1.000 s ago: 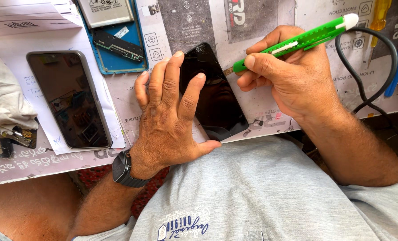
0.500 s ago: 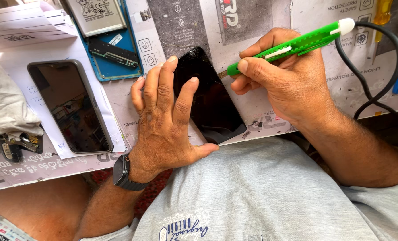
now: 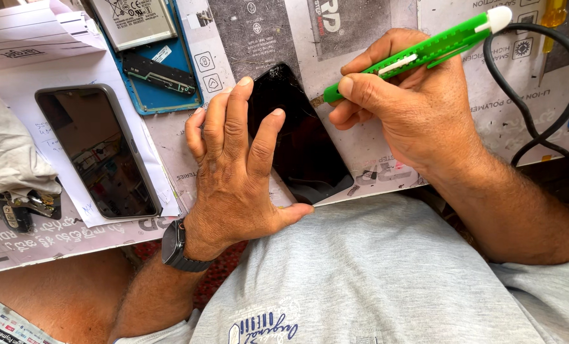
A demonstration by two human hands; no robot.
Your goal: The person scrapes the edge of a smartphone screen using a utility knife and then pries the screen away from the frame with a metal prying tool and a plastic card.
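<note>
Head view: dark phone (image 3: 297,143) lies centre frame on the desk (image 3: 386,146), cracks near its top edge. Left hand (image 3: 240,172) flat on it, fingers spread, pressing, not gripping. Right hand (image 3: 412,108), upper right, clenched round a green cutter (image 3: 418,54), tip at phone's upper right edge. Judgement: keep blade shallow w/ light pressure, left hand pinning firmly so phone can't slide.

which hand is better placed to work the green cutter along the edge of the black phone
Right. The right hand already grips the green cutter, its tip at the black phone. The left hand lies flat on it, pinning it.
</note>
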